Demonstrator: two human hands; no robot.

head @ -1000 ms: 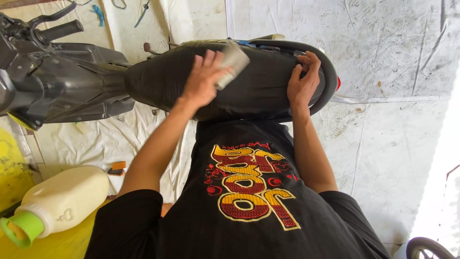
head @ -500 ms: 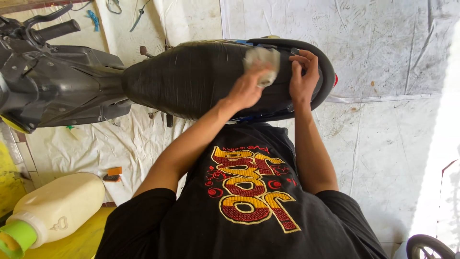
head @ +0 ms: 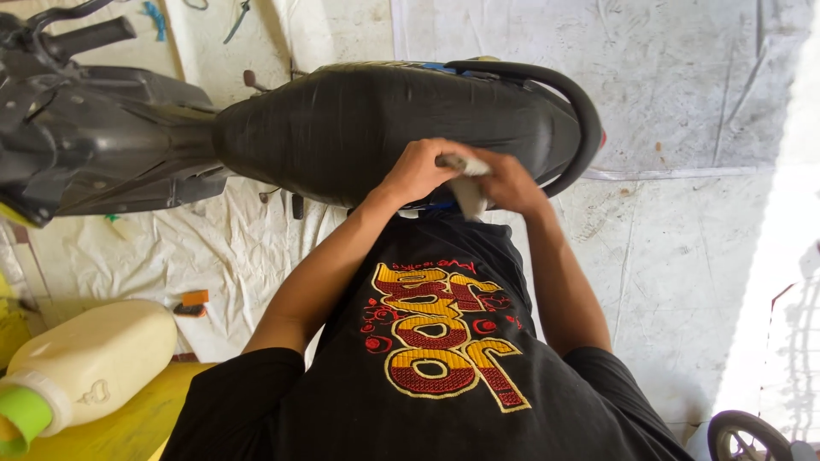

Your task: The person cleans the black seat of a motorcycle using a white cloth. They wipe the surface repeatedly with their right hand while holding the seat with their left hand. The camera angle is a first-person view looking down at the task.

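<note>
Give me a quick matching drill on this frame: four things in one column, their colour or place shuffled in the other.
Things:
1. scooter seat
2. jug
3. cloth
4. jug cap

Descriptions:
A. green
B. black, glossy
C. cream, lying at lower left
D. pale, held between left hand and right hand

Pairs: 1-B, 2-C, 3-D, 4-A
</note>
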